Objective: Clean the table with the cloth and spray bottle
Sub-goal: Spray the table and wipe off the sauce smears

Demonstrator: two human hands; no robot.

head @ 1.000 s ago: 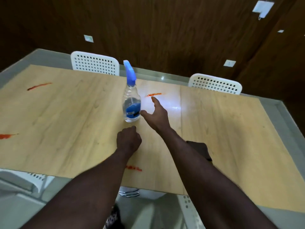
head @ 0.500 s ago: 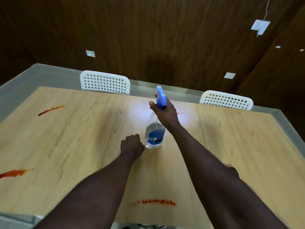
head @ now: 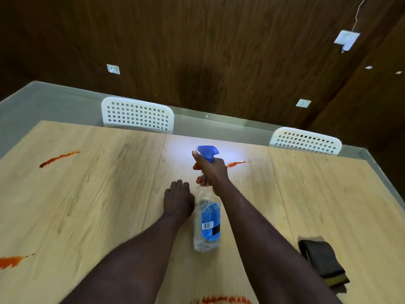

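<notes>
- Looking down from the head camera, I see the right hand [head: 211,172] gripping the spray bottle [head: 207,224] by its neck, just under the blue top.
- Its fingers are wrapped tight round the neck, and the thumb sticks up beside the blue top. I cannot tell if a finger is on the trigger.
- I think the bottle is up off the table [head: 98,205] and tipped, with its bottom toward me. It is a bit blurry, so I am not sure.
- The left hand [head: 178,199] rests on the table just beside the bottle. Its fingers are curled under and hold nothing.
- The cloth [head: 322,262] lies folded on the right side of the table, well apart from both hands. Nothing touches it.
- Four red marks are on the table: the far left stain [head: 59,158], the near left stain [head: 13,261], the middle stain [head: 235,163] just past the right hand, and the front stain [head: 223,299] at the near edge.
- I judge the job has barely begun. The bottle is in hand, but I see no wet patch and no wiped spot.
- Left to do: spray the stains, pick up the cloth, and wipe each one away.
</notes>
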